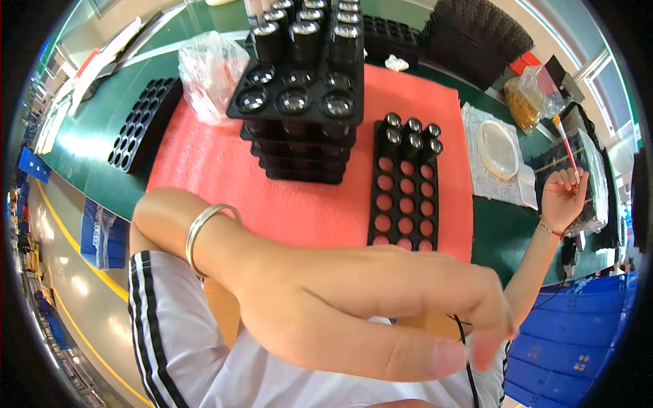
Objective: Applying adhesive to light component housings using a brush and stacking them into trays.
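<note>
Close to the camera, my left hand (pixel 367 299) reaches across the lower middle with a silver bangle on its wrist. Its fingers are curled, and a small gap shows between thumb and index fingertip; nothing is seen in it. Over at the right, my right hand (pixel 563 200) pinches a small brush (pixel 566 143) with a red and white handle, bristles up. Beyond my left hand lies a black tray (pixel 396 194) with round holes. Several black cylinders with shiny domed tops (pixel 412 139) stand at its far end. My left hand hides its near end.
A tall stack of black trays (pixel 299 146) holding shiny-topped cylinders stands on the pink mat (pixel 204 160). An empty holed tray (pixel 145 122) and a clear plastic bag (pixel 212 78) lie left. At right are a round whitish dish (pixel 498 151) on paper and a wrapped block (pixel 588 177).
</note>
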Demonstrator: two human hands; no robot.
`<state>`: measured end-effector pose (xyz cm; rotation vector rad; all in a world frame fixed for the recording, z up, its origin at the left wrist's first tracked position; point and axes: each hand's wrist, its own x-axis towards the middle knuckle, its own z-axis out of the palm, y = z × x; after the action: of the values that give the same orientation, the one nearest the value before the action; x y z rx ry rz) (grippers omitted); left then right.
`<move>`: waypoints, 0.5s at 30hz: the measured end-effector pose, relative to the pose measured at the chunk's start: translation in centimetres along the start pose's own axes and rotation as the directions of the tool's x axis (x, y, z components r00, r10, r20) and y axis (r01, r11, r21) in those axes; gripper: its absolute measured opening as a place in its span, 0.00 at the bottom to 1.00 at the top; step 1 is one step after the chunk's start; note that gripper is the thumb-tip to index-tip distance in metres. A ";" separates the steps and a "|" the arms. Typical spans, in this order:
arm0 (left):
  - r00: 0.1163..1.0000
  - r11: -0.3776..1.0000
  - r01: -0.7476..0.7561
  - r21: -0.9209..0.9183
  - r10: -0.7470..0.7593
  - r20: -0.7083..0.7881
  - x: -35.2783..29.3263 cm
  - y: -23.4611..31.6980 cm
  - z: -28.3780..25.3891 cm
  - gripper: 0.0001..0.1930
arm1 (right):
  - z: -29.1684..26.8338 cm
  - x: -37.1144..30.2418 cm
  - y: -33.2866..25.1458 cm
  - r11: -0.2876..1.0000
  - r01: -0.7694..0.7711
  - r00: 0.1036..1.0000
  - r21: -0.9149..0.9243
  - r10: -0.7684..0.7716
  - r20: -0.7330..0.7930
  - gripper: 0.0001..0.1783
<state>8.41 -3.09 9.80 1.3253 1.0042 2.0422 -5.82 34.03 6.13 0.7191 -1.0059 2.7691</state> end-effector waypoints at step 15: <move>0.973 0.982 0.009 -0.187 0.034 0.228 -3.5 -4.9 2.5 0.06 | 0.1 0.9 0.2 0.997 -0.082 0.996 -0.002 0.082 -0.045 0.08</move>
<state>12.19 -2.00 4.63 1.4304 0.6856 1.8858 -6.60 33.79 6.52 0.6261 -1.0552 2.8380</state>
